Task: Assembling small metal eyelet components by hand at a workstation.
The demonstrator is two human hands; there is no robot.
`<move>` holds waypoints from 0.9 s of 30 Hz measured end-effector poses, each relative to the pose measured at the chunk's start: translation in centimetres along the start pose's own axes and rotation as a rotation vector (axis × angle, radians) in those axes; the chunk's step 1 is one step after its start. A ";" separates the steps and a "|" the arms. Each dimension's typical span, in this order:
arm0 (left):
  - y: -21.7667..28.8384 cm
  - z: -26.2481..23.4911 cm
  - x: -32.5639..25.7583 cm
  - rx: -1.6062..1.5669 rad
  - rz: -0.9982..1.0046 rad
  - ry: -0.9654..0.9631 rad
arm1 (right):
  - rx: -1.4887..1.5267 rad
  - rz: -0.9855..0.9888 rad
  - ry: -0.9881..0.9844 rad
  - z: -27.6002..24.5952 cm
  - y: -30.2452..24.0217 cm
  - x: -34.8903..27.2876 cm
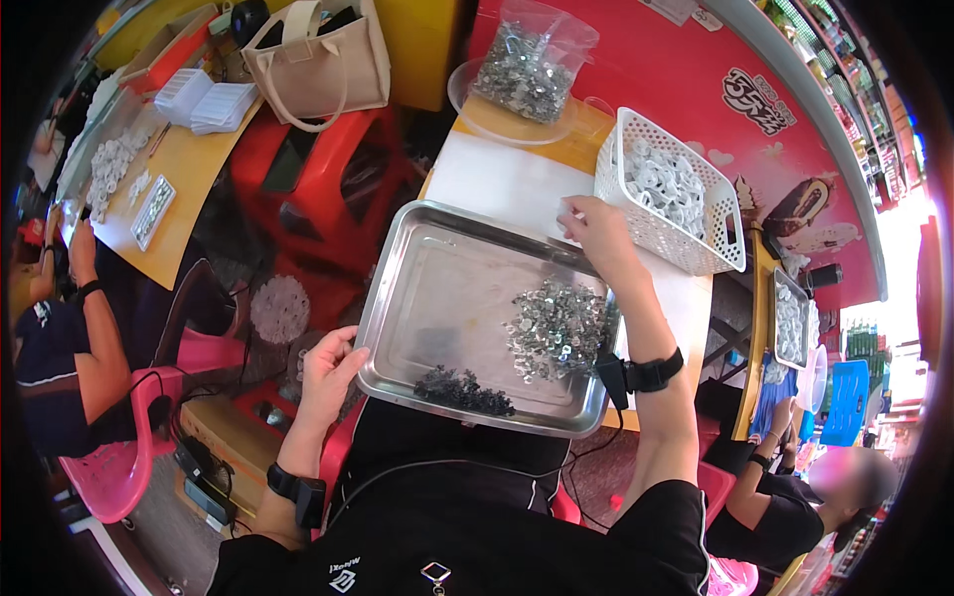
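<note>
A steel tray [437, 288] rests on the person's lap, holding a heap of small silver metal parts [556, 328] and a smaller dark pile [462, 389]. The left hand [328, 368] grips its near-left rim, fingers curled. The right hand [591, 223] pinches something small and pale at the far-right corner, beside a white basket [686, 233] of white plastic pieces.

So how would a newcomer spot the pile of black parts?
Find the steel tray on the person's lap, its near-left corner held by the left hand. The black parts lie along its near rim, darker and smaller than the silver pile beside them.
</note>
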State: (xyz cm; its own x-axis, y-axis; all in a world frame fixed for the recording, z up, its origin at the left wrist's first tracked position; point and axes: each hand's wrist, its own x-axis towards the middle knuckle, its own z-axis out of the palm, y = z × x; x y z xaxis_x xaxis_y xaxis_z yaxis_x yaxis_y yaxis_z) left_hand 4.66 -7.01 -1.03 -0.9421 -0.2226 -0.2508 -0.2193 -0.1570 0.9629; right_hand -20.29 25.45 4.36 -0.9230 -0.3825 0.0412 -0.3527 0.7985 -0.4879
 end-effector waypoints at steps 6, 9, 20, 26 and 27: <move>0.1 1.8 1.0 0.054 0.071 -0.065 | 1.140 0.285 -0.173 -0.3 -4.6 -1.5; 0.4 2.7 2.3 0.022 0.040 -0.095 | 1.218 0.342 -0.242 2.0 -5.4 -2.2; 2.3 4.1 1.3 0.208 0.517 0.256 | 0.827 0.259 -0.388 5.3 -10.1 -5.4; 5.4 6.7 -0.5 0.258 0.755 -0.165 | 0.575 0.182 -0.220 4.2 -14.4 -10.8; 5.0 6.9 -0.6 0.253 0.754 -0.174 | 0.653 0.184 -0.226 4.4 -14.3 -11.7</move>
State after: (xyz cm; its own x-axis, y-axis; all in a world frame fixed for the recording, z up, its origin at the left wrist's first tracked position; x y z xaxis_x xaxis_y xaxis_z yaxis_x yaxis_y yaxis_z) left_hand 2.36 -1.07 4.66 -0.8807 -0.0252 0.4729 0.4588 0.2021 0.8652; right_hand -3.77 16.41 7.01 -0.8792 -0.4120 -0.2392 0.0348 0.4452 -0.8947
